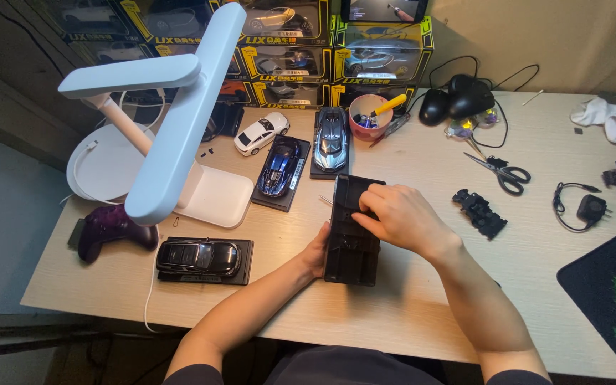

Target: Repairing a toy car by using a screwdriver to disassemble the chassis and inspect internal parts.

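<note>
Hands (pixel 393 217) on black base (pixel 351 235) | pink cup (pixel 366 117): yellow-handled tool (pixel 388 105)

Even, fairly bright light falls on the desk (pixel 408 306), seemingly from the white lamp (pixel 172 114) above its left part. Short soft shadows lie under the model cars beside the lamp. Left of the desk the room sinks into gloom. Straight edges bow slightly toward the corners; focus stays sharp
</note>
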